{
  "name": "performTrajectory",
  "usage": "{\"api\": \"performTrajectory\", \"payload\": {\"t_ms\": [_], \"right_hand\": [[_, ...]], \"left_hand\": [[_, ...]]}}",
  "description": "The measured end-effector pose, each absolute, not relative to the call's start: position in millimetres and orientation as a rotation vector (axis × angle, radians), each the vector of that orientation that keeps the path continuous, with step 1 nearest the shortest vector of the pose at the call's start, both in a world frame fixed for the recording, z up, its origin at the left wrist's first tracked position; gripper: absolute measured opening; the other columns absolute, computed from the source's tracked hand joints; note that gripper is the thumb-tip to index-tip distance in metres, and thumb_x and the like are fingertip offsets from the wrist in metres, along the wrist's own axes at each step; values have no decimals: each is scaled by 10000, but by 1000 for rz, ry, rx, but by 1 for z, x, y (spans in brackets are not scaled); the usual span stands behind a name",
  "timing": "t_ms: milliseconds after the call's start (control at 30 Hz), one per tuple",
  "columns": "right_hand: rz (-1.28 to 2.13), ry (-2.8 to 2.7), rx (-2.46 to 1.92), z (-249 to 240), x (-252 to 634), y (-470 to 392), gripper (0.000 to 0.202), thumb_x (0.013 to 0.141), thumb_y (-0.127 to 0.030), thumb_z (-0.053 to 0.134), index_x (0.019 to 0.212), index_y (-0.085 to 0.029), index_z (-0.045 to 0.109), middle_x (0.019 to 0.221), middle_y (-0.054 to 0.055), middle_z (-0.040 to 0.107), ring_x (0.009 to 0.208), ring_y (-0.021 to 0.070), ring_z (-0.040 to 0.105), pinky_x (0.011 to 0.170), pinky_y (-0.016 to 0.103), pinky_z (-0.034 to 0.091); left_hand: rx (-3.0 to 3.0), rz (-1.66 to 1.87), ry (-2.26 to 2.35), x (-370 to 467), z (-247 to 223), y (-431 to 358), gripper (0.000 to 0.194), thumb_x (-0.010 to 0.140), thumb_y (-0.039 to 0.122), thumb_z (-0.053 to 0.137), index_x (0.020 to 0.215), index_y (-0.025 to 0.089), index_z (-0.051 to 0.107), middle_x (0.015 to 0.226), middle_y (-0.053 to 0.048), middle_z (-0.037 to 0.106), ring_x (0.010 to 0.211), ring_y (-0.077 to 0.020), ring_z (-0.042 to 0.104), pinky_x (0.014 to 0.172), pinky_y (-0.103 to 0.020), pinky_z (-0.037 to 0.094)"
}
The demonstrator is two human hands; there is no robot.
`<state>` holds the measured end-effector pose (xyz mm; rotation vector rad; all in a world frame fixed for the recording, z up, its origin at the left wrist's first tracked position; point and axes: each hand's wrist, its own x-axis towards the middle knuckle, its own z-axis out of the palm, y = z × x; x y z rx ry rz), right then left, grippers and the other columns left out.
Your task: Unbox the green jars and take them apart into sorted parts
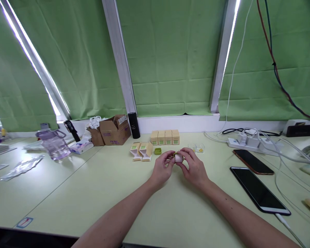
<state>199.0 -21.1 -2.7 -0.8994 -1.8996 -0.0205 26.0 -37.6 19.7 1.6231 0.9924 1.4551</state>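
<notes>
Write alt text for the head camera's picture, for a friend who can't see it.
A person's left hand and right hand hold a small pale object with green edging above a light table. Beyond are a little green container, two opened cartons and four small boxes; two phones lie at right.

One head-worn camera, looking forward and down across the table.
I had a single wide view from the wearer's head, above the table's near side, with both forearms entering from the bottom of the frame. It faced the green blinds across the upper half and tipped down, so the table spread over the lower half. The left hand and right hand sat below and right of centre, small and well out from the lens.
</notes>
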Motion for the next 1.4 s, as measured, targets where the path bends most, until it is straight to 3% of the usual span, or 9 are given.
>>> {"api": "performTrajectory", "payload": {"t_ms": [267,533,833,967,1167,1400], "right_hand": [[-153,-1984,-885,1,199,-23,310,1019,-240,465,1308,-248,578,1234,132,637,1014,264,694,720,377,612],[-119,-2014,-793,0,197,-20,357,1031,-192,408,1361,-250,533,1248,144,609,1108,279,649,828,418,613],[-134,-2051,-893,1,193,-19,293,1032,-188,392,1263,-234,566,1104,126,585,929,257,640,708,377,593],[-122,-2055,-896,-1,193,-16,292,1023,-177,383,1257,-229,551,1073,119,575,912,254,629,717,381,594],[-29,-2019,-878,-3,193,-15,282,1013,-177,413,1257,-227,547,1109,122,566,946,258,637,765,410,609],[104,-1958,-692,-5,204,-10,347,991,-138,466,1306,-260,543,1232,126,520,1080,255,637,901,448,616]], "left_hand": [[1771,1499,1093,26,22,-42,270,884,305,707,1139,213,710,1117,-115,726,995,-241,697,915,-377,589],[1710,1537,1153,29,25,-41,240,829,252,734,1065,207,737,1024,-97,741,885,-219,692,795,-330,598],[1698,1420,1255,30,25,-34,182,873,192,599,1015,175,710,865,-59,735,751,-178,712,718,-309,618],[1603,1414,1257,33,29,-34,142,847,176,624,957,166,714,844,-54,732,687,-163,702,682,-310,632],[1515,1433,1223,33,31,-33,107,825,205,700,919,162,724,881,-68,729,711,-169,697,667,-310,628],[1649,1372,1021,18,26,-29,203,900,336,659,1016,170,670,1034,-90,705,892,-193,676,839,-360,569]]}}
